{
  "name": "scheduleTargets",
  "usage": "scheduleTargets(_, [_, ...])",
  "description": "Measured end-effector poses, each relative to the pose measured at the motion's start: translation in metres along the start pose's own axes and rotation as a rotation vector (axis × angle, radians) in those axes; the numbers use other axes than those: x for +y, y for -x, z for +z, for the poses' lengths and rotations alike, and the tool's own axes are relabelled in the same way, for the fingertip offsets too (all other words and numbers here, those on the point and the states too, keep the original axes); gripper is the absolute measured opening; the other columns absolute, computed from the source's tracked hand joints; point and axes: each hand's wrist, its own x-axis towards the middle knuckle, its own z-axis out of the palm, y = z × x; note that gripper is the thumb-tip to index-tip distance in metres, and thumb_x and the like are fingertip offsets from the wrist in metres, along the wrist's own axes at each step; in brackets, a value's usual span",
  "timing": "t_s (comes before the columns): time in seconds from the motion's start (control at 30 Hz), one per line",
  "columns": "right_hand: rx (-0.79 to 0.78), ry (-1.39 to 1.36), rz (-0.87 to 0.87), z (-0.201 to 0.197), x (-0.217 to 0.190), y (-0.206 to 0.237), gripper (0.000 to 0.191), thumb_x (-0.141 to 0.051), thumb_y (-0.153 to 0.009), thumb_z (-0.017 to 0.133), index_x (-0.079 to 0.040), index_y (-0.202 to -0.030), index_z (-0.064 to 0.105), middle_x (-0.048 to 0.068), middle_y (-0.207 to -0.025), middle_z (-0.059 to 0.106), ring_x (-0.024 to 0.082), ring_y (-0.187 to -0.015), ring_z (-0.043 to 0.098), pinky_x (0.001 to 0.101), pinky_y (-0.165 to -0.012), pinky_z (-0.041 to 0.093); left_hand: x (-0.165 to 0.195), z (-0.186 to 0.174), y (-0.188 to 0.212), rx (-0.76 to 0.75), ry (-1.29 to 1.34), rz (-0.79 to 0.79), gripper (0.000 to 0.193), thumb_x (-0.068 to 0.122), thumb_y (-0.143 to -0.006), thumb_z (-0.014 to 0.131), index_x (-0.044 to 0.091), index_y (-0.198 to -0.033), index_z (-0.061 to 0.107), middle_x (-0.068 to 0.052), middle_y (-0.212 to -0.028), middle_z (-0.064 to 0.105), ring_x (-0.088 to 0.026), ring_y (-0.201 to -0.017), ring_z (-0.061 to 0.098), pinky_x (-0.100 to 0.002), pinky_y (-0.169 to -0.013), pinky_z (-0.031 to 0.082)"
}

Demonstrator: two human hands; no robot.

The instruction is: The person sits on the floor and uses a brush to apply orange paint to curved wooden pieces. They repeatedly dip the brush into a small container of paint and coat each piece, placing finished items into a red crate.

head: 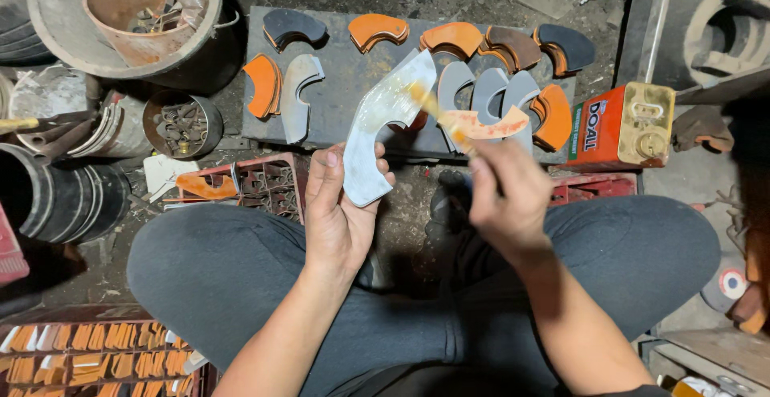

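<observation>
Around the dark board (pixel 337 116), room is tight. Curved orange and grey pieces (pixel 513 84) crowd its far and right parts; bare surface shows only at its middle and near-left corner. A red can (pixel 622 128) blocks its right end, a bucket (pixel 128 12) and a small tin of springs (pixel 183 124) its left. Just before it, a red crate (pixel 269 184) and the person's crossed legs (pixel 241 269) fill the floor.

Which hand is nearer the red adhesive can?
Right. The right hand, holding a brush, is just left of the red can; the left hand, holding a curved metal piece, is farther left.
</observation>
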Motion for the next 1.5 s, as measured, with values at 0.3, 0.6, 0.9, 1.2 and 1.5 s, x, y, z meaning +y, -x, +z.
scheduleTargets(0.3, [-0.023, -0.061, -0.044, -0.005, -0.003, -0.006, 0.020, 0.009, -0.093, 0.063, 0.006, -0.113, 0.065, 0.018, -0.092, 0.065, 0.030, -0.080, 0.066, 0.0361, -0.074, 0.054, -0.003, -0.001, 0.001, -0.020, -0.008, -0.019, 0.020, 0.029, -0.106, 0.061, 0.010, -0.113, 0.059, -0.020, -0.120, 0.068, -0.027, -0.103, 0.069, -0.043, -0.092, 0.058])
scheduleTargets(0.6, [0.016, -0.047, -0.089, -0.009, 0.004, -0.003, 0.021, 0.011, -0.091, 0.063, 0.006, -0.111, 0.064, 0.019, -0.094, 0.065, 0.032, -0.082, 0.066, 0.0377, -0.076, 0.054, -0.003, 0.001, 0.002, -0.037, -0.005, -0.035, 0.018, 0.029, -0.106, 0.060, 0.011, -0.111, 0.060, -0.020, -0.119, 0.069, -0.027, -0.104, 0.069, -0.042, -0.091, 0.058])
scheduleTargets(0.9, [0.094, 0.053, 0.037, -0.012, 0.008, -0.007, 0.019, 0.012, -0.094, 0.065, 0.006, -0.112, 0.066, 0.019, -0.095, 0.066, 0.033, -0.085, 0.067, 0.0360, -0.074, 0.054, -0.007, 0.000, 0.003, -0.024, -0.041, -0.041, 0.018, 0.028, -0.106, 0.060, 0.011, -0.110, 0.061, -0.020, -0.118, 0.069, -0.027, -0.102, 0.069, -0.043, -0.091, 0.058])
scheduleTargets(1.2, [0.094, 0.041, 0.036, -0.013, 0.009, -0.006, 0.020, 0.011, -0.098, 0.066, 0.006, -0.116, 0.066, 0.019, -0.100, 0.067, 0.031, -0.085, 0.068, 0.0357, -0.077, 0.055, -0.007, -0.001, 0.003, -0.048, -0.035, -0.031, 0.019, 0.028, -0.108, 0.059, 0.009, -0.111, 0.061, -0.020, -0.118, 0.069, -0.027, -0.103, 0.069, -0.043, -0.091, 0.058])
scheduleTargets(1.5, [0.042, 0.010, -0.048, -0.008, 0.009, 0.000, 0.021, 0.011, -0.092, 0.065, 0.006, -0.112, 0.066, 0.019, -0.096, 0.067, 0.033, -0.085, 0.066, 0.0375, -0.079, 0.054, -0.001, 0.000, 0.003, -0.065, -0.023, -0.014, 0.019, 0.028, -0.109, 0.058, 0.009, -0.110, 0.060, -0.020, -0.119, 0.069, -0.027, -0.104, 0.069, -0.043, -0.092, 0.058])
